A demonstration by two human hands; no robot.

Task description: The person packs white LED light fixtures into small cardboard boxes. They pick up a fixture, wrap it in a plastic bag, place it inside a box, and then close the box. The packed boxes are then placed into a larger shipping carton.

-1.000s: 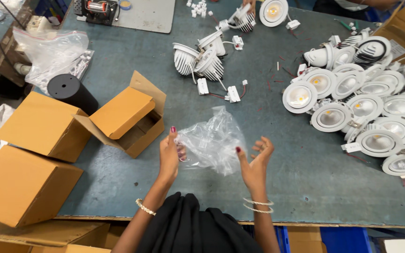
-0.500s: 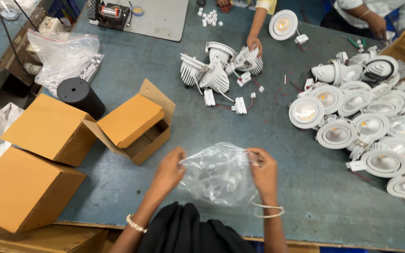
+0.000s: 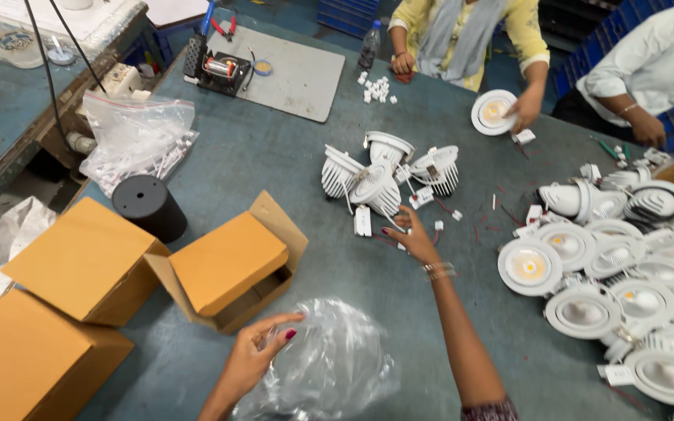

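Observation:
My left hand (image 3: 257, 352) grips the edge of a clear crumpled plastic bag (image 3: 329, 365) lying on the grey table near the front edge. My right hand (image 3: 410, 235) is stretched out over the table, fingers apart, at a small white connector block just below a cluster of white finned spotlight housings (image 3: 380, 175). It holds nothing that I can see. An open brown cardboard box (image 3: 232, 265) sits just left of the bag.
Closed cardboard boxes (image 3: 79, 269) and a black cylinder (image 3: 148, 206) stand at left, with a bag of white parts (image 3: 138, 140) behind. Several finished white round lamps (image 3: 610, 273) crowd the right side. Two other people sit at the far edge; one's hand holds a lamp (image 3: 494, 111).
My right hand let go of the plastic bag and reached forward to the finned housings. The left hand keeps the bag, which has sunk onto the table.

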